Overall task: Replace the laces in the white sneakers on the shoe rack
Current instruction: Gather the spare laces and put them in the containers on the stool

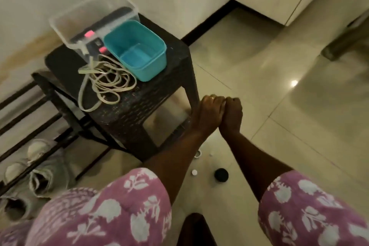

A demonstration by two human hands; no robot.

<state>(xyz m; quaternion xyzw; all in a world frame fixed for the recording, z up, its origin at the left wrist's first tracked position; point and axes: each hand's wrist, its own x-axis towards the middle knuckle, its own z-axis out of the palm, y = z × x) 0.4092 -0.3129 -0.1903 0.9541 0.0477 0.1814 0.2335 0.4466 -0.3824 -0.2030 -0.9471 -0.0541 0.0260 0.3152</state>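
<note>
Two white sneakers sit on the lower shelf of the dark shoe rack at the left edge, partly hidden by its bars. A loose pile of off-white laces lies on the dark woven stool. My left hand and my right hand are pressed together in front of me, to the right of the stool's front leg and above the floor. Both have curled fingers. Nothing shows between them.
On the stool stand an empty blue tub and a clear plastic box with dark items inside. A black round lid and a small white cap lie on the tiled floor below my arms. White cabinets stand at the back right.
</note>
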